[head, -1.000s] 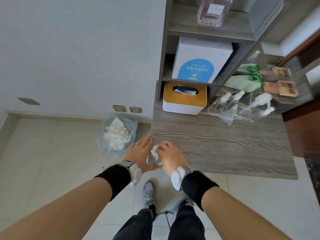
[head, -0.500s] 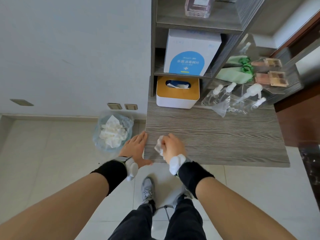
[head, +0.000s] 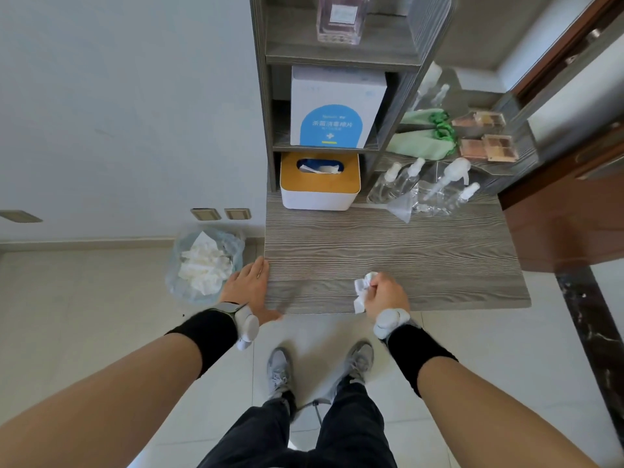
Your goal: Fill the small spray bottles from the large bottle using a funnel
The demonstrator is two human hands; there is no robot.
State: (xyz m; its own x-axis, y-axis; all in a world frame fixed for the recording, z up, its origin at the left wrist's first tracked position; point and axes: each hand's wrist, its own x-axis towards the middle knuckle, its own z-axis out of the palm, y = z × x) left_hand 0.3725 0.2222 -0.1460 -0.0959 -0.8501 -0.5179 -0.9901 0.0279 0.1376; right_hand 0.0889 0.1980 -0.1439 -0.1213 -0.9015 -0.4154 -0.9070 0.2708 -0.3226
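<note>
Several small clear spray bottles (head: 391,184) with white caps lie at the back right of the grey wooden table (head: 388,244), beside a large clear pump bottle (head: 449,179) and a clear funnel (head: 401,207). My right hand (head: 385,295) is shut on a crumpled white tissue (head: 363,290) pressed to the table near its front edge. My left hand (head: 250,288) lies flat with spread fingers against the table's front left corner, holding nothing.
A white tissue box (head: 319,182) with a yellow lid stands at the back left under a shelf unit (head: 337,59). A bin (head: 204,265) with used tissues sits on the floor left of the table. Green pouches (head: 422,143) and makeup palettes (head: 489,146) lie at the back right.
My right hand has slid the tissue rightwards along the front of the table, away from my left hand. My left hand stays at the corner.
</note>
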